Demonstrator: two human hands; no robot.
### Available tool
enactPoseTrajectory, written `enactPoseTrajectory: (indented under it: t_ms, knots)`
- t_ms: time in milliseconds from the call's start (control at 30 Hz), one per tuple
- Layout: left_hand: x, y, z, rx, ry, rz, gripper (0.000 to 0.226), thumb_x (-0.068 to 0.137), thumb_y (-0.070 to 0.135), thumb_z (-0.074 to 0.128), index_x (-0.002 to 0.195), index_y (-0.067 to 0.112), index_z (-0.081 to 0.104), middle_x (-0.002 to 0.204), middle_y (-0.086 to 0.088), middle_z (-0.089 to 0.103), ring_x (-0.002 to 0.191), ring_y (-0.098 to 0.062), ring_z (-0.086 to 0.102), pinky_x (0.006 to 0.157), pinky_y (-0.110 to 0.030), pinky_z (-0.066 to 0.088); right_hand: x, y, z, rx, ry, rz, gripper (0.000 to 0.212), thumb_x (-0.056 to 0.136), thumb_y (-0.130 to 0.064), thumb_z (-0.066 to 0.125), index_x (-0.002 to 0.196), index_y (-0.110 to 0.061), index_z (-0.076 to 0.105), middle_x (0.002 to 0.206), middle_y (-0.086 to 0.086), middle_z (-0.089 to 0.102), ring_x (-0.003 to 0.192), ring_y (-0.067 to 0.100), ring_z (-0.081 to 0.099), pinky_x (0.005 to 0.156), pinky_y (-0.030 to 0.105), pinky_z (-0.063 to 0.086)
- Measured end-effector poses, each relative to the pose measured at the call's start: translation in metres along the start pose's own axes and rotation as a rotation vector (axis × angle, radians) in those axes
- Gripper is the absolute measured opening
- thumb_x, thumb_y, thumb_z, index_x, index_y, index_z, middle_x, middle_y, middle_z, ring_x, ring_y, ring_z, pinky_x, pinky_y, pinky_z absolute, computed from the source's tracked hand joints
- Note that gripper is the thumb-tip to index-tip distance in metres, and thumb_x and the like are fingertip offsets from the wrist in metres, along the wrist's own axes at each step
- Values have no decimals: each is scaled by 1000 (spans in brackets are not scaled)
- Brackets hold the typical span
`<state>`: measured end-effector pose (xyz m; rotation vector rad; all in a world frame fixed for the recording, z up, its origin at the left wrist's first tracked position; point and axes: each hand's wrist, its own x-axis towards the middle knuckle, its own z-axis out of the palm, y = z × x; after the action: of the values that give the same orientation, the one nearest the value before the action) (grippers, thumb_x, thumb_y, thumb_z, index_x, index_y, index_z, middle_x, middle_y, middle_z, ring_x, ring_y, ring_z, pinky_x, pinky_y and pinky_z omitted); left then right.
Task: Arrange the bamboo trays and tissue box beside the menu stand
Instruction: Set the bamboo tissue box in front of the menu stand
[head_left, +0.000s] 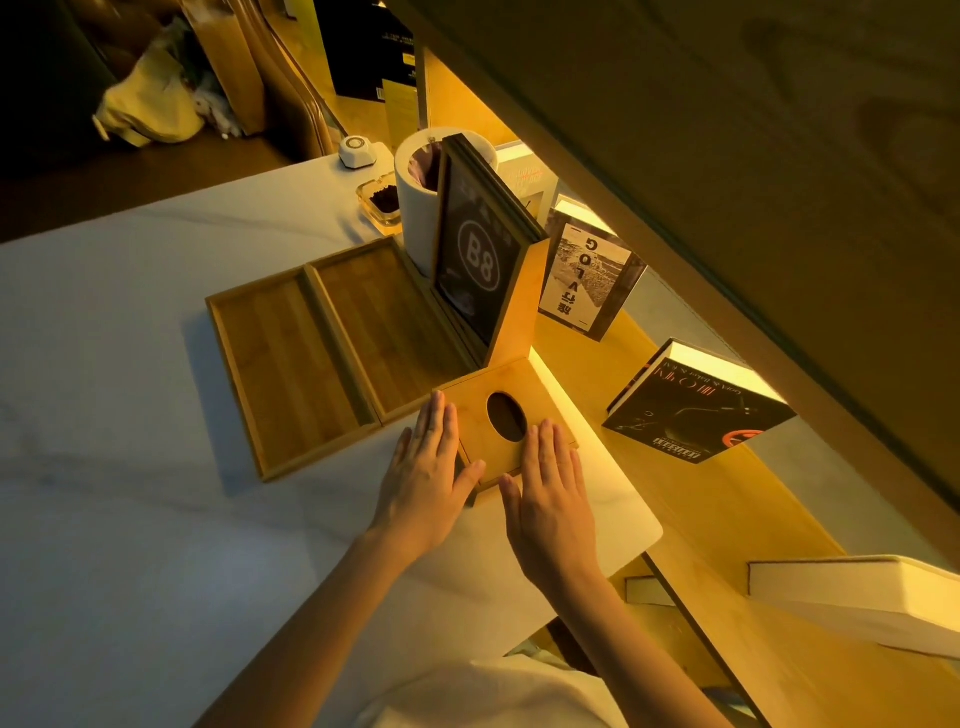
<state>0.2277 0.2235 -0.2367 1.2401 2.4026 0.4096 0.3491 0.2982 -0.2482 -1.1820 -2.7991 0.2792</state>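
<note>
Two flat bamboo trays lie side by side on the white table, the left tray (283, 364) touching the right tray (384, 322). Behind them a wooden menu stand (480, 260) holds a black "B8" card. The bamboo tissue box (498, 387), with an oval hole in its lid, sits just in front of the stand and against the right tray. My left hand (428, 478) lies flat with fingers straight against the box's left near edge. My right hand (553, 493) rests flat on the box's near right corner. Neither hand wraps around anything.
A white cylinder bin (415, 208) stands behind the stand, with a glass ashtray (379, 200) and a white call button (357, 150) further back. Books (696, 405) stand on the lit wooden shelf at the right. The table's (130, 467) rounded corner lies near my right hand.
</note>
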Motion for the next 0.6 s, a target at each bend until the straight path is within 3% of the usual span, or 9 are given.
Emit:
enactPoseTrajectory:
  t_ms: [167, 400, 600]
  knots:
    - [10, 9, -2, 2, -19, -23, 74, 89, 51, 26, 141, 15, -13, 154, -6, -16, 143, -21, -10, 116, -34, 4, 11, 9, 0, 16, -3, -9, 63, 91, -44, 20, 139, -4, 30, 145, 16, 37, 135, 30, 24, 105, 46, 21]
    - [25, 18, -2, -8, -30, -28, 75, 89, 51, 28, 140, 15, -14, 154, -7, -16, 143, -23, -10, 116, -36, 4, 24, 18, -3, 56, 27, -30, 61, 90, -39, 35, 139, -3, 27, 146, 18, 34, 135, 29, 16, 105, 47, 17]
    - [32, 26, -2, -10, -20, -33, 75, 90, 49, 28, 141, 14, -13, 155, -8, -15, 143, -23, -9, 116, -36, 5, 33, 25, -5, 65, 17, -46, 61, 91, -40, 30, 140, -4, 24, 148, 17, 30, 137, 30, 15, 107, 47, 13]
